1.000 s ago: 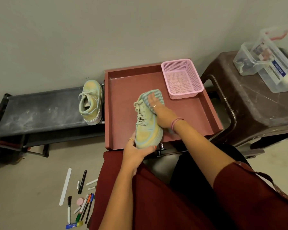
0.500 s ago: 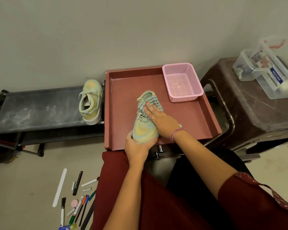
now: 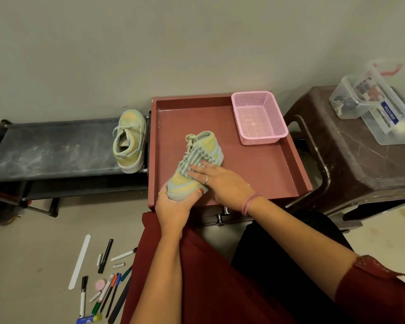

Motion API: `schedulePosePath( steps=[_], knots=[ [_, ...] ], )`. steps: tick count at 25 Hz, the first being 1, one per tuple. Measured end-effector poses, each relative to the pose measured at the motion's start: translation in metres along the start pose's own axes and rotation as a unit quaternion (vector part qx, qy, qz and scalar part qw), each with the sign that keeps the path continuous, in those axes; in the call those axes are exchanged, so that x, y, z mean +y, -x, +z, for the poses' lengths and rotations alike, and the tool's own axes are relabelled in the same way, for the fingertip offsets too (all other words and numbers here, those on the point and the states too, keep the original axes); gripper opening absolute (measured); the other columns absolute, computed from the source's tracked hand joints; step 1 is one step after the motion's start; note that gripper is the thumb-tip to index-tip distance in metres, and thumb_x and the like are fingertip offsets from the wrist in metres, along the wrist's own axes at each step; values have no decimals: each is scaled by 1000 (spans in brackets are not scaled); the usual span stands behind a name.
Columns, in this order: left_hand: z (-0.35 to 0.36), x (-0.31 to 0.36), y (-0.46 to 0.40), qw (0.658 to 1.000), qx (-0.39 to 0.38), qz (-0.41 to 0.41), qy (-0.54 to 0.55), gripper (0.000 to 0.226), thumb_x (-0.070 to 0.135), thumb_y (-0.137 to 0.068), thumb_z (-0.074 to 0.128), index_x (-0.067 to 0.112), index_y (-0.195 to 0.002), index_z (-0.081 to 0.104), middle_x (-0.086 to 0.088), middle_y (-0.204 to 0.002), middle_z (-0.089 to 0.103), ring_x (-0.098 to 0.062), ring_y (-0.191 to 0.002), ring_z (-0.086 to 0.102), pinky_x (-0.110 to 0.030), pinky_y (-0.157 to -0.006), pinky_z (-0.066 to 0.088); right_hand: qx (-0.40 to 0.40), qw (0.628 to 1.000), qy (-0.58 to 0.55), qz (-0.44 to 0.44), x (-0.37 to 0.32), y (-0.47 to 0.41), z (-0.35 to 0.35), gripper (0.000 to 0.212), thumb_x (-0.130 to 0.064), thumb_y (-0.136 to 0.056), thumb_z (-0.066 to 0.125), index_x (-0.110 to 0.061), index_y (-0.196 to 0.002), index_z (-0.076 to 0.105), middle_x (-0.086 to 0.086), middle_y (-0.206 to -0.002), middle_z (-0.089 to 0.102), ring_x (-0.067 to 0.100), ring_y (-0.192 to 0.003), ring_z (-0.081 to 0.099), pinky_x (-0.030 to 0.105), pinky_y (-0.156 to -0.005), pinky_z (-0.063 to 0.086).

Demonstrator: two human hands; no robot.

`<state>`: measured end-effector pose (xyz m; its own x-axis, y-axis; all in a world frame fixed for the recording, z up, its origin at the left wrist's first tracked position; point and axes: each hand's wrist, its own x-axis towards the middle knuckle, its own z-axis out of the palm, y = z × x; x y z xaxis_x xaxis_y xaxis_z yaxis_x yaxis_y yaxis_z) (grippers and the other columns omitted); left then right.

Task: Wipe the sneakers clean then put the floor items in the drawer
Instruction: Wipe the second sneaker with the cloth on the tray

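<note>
Pens (image 3: pixel 108 291) and markers lie scattered on the floor at the near left, with a white strip (image 3: pixel 79 261), a pink disc (image 3: pixel 101 284) and a glue stick (image 3: pixel 89 319) among them; none is in the drawer yet. They sit just beside the person's knee, so a shift of the leg could roll or scatter them, and the round ones would travel.

Farther in, the left hand (image 3: pixel 173 208) curls its fingers round the toe of the sneaker (image 3: pixel 197 164), holding it over the front part of the open drawer (image 3: pixel 262 167). That hold is on the toe alone, so a hard stroke toward the heel could twist the shoe out of the grip and drop it into the drawer. The right hand (image 3: pixel 216 180) lies with straight fingers flat on a striped cloth (image 3: pixel 193 160), pressing it against the shoe's side by the laces. With nothing pinching the cloth, it may bunch or slide off, and it could snag the loose laces.

Beyond the shoe, a pink basket (image 3: pixel 258 116) stands in the drawer's far right corner, well apart from the hands. The second sneaker (image 3: pixel 130 141) rests on the dusty rack (image 3: pixel 56 150) to the left, its sole overhanging the front edge near the drawer; a nudge could tip it off, and the dust there may soil it again.
</note>
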<state>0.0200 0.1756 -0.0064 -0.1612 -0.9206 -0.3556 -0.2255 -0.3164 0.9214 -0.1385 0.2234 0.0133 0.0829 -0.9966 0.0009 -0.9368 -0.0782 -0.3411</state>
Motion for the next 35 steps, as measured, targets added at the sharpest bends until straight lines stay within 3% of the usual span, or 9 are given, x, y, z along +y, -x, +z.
schedulePosePath(
  steps=[2, 6, 11, 17, 21, 24, 27, 31, 35],
  knots=[
    [-2, 1, -2, 1000, -10, 8, 12, 71, 16, -59, 91, 19, -121, 58, 7, -106, 68, -3, -93, 66, -14, -74, 53, 28, 998, 59, 7, 22, -4, -5, 61, 2, -85, 41, -22, -141, 43, -2, -147, 43, 26, -135, 40, 39, -103, 43],
    [-4, 0, -5, 999, -23, 16, 44, 70, 6, -62, 88, 16, -123, 56, 10, -106, 64, 4, -90, 62, -7, -68, 50, -7, 993, 21, 120, 29, -24, -19, 75, 11, -86, 39, -24, -149, 22, -5, -158, 16, 20, -146, 14, 35, -117, 22],
    [-6, -7, -15, 995, -37, 8, 89, 76, 1, -61, 87, 13, -129, 54, -1, -113, 67, -9, -98, 68, -16, -75, 54, -17, 998, -55, -6, -14, -7, -11, 74, 13, -83, 47, -23, -146, 32, -6, -153, 29, 14, -143, 20, 22, -117, 10],
    [-2, -8, -15, 988, 2, 1, 151, 67, -3, -65, 83, 14, -122, 52, -5, -110, 67, -12, -95, 67, -20, -76, 54, 34, 980, -135, 139, -17, -24, -13, 78, 19, -77, 39, -18, -145, 36, 0, -153, 31, 19, -144, 20, 26, -116, 13],
    [-1, -10, -17, 987, 17, -13, 161, 60, 2, -67, 80, 15, -118, 54, -8, -106, 69, -9, -85, 67, -22, -74, 55, 78, 979, -180, 54, -62, 4, 21, 86, 25, -70, 38, -17, -145, 34, -4, -153, 30, 13, -144, 16, 26, -118, 14],
    [-2, -13, -16, 989, 4, -5, 150, 66, 2, -63, 85, 13, -119, 53, -1, -106, 67, -6, -90, 67, -17, -73, 53, 98, 971, -149, 160, -10, 3, 28, 96, 27, -69, 35, -23, -150, 22, -10, -157, 15, 14, -146, 9, 32, -115, 27],
    [-4, -14, -19, 989, -9, -19, 145, 67, 5, -65, 85, 10, -123, 52, -2, -109, 67, -8, -94, 67, -17, -74, 53, 104, 950, -171, 238, -10, -8, 23, 94, 25, -73, 35, -21, -151, 9, -7, -159, -1, 16, -146, -5, 38, -118, 19],
    [-5, -12, -21, 988, -28, -39, 146, 71, 30, -56, 83, 5, -118, 59, -8, -106, 71, -17, -96, 69, -25, -78, 54, 124, 962, -171, 175, -73, 8, 45, 97, 20, -72, 37, -20, -148, -9, -7, -155, -18, 15, -141, -26, 35, -118, -3],
    [0, -12, -20, 988, -51, -41, 143, 44, 19, -69, 79, 6, -110, 66, -5, -100, 73, -16, -93, 68, -25, -82, 52, 159, 975, -79, 134, -39, 20, 57, 97, 18, -67, 37, -17, -151, 3, -2, -159, -3, 16, -146, -11, 35, -116, 15]
  ],
)
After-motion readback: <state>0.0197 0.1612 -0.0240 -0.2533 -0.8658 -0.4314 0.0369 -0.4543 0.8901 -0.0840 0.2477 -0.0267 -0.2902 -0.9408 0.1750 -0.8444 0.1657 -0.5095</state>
